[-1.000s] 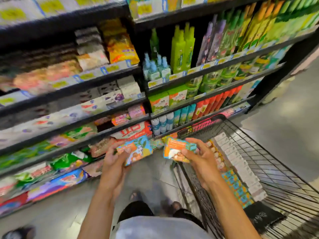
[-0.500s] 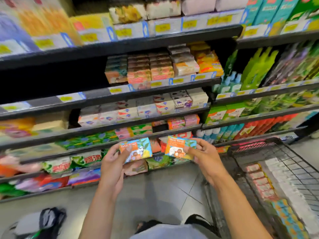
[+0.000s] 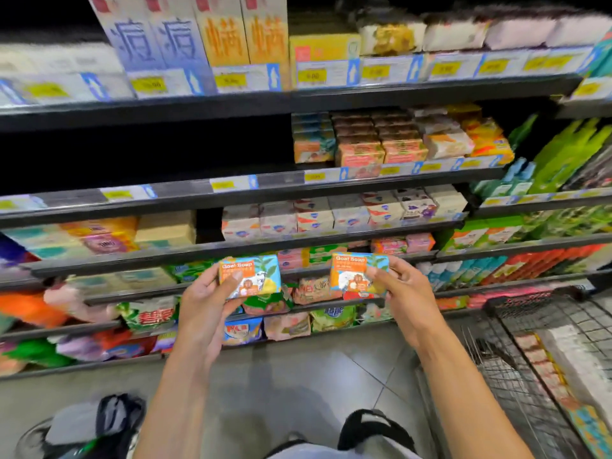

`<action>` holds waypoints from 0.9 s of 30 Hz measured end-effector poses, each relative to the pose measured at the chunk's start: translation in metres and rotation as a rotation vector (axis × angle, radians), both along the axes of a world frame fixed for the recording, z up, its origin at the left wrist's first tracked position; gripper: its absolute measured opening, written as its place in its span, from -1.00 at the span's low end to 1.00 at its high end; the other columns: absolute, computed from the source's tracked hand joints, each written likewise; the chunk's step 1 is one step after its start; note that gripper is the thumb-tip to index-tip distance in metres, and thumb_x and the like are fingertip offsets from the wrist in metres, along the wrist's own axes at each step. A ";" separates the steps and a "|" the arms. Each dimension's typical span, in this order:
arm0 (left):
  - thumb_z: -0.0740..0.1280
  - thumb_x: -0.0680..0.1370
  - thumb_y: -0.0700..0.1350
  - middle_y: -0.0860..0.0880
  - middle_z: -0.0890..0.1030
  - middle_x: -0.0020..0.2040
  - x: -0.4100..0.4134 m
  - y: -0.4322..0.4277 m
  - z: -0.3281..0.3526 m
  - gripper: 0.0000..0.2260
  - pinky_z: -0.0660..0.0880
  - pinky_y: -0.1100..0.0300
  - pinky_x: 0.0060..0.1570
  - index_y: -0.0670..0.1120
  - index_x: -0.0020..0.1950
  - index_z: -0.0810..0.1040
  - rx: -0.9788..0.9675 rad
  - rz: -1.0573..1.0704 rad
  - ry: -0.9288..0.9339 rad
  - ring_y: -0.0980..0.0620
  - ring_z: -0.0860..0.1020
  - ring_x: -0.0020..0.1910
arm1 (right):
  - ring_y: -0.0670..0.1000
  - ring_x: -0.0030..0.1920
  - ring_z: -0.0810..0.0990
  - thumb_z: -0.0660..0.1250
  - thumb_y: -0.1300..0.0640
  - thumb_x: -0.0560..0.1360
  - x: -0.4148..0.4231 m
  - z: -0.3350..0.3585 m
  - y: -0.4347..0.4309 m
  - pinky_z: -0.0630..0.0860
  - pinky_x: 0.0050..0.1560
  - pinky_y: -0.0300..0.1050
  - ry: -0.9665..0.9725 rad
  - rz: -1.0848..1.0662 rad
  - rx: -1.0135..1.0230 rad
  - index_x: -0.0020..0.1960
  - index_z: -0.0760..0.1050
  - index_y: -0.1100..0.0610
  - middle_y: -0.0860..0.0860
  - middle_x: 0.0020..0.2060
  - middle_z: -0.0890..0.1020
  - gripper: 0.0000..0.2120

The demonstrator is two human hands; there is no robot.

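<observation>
My left hand (image 3: pixel 205 303) holds a small orange and blue soap box (image 3: pixel 255 274) marked Goat Soap, thumb across its front. A second box of the same kind (image 3: pixel 354 276) sits in my right hand (image 3: pixel 402 293), fingers curled round its right end. Both boxes are held up side by side, face towards me, in front of the lower shelves. The two boxes do not touch.
Dark shelves (image 3: pixel 251 246) packed with soap bars and boxes fill the view ahead. Green bottles (image 3: pixel 563 154) stand at the right. A wire shopping cart (image 3: pixel 543 369) with several packs in it is at the lower right. A bag (image 3: pixel 89 425) lies on the tiled floor at lower left.
The view has swung left and upward from the cart towards the shelves. Both hands have risen with their boxes and moved a little further apart.
</observation>
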State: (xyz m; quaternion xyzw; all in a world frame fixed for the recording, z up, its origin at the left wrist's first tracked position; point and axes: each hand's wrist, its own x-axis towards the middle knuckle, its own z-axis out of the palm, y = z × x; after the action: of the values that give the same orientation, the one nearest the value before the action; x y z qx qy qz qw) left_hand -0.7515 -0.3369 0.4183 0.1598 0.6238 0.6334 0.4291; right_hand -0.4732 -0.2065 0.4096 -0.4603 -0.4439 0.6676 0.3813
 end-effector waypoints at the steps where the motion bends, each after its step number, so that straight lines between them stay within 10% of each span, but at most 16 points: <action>1: 0.41 0.59 -0.20 -0.12 0.73 0.11 -0.005 0.000 0.001 -0.72 0.58 0.04 0.13 -0.17 0.31 0.59 0.004 0.003 -0.002 -0.06 0.70 0.12 | 0.12 0.05 0.72 0.55 0.10 0.40 -0.004 0.003 0.000 0.59 -0.01 -0.11 0.001 0.001 0.002 0.16 0.61 0.19 0.21 0.07 0.74 -0.63; 10: 0.43 0.59 -0.15 -0.07 0.73 0.11 -0.021 0.026 0.013 -0.73 0.57 0.06 0.12 -0.12 0.29 0.59 0.059 0.011 -0.009 -0.02 0.69 0.14 | 0.16 0.14 0.72 0.55 0.12 0.43 -0.027 0.028 0.033 0.61 0.18 0.16 -0.079 0.067 0.067 0.24 0.60 0.12 0.11 0.11 0.74 -0.59; 15: 0.43 0.59 -0.15 -0.03 0.74 0.09 -0.023 0.053 0.024 -0.74 0.58 0.04 0.14 -0.08 0.28 0.60 0.082 0.018 0.024 0.01 0.70 0.11 | 0.05 0.14 0.72 0.47 0.24 0.54 -0.043 0.054 0.070 0.61 0.06 -0.16 -0.101 0.140 0.192 0.26 0.61 0.07 0.04 0.08 0.75 -0.69; 27: 0.43 0.59 -0.10 -0.02 0.72 0.15 -0.021 0.102 0.026 -0.67 0.56 0.02 0.21 -0.07 0.35 0.56 0.133 0.027 0.086 0.02 0.67 0.18 | -0.08 0.12 0.71 0.62 0.12 0.43 -0.094 0.099 0.178 0.68 0.14 -0.02 -0.416 0.222 0.604 0.31 0.62 0.02 -0.05 0.13 0.73 -0.52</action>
State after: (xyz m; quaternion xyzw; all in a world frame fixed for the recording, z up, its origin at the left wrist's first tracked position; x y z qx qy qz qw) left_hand -0.7729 -0.2349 0.4443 0.2068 0.6002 0.6717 0.3819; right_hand -0.5670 -0.0284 0.5087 -0.4020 -0.7356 0.4364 0.3270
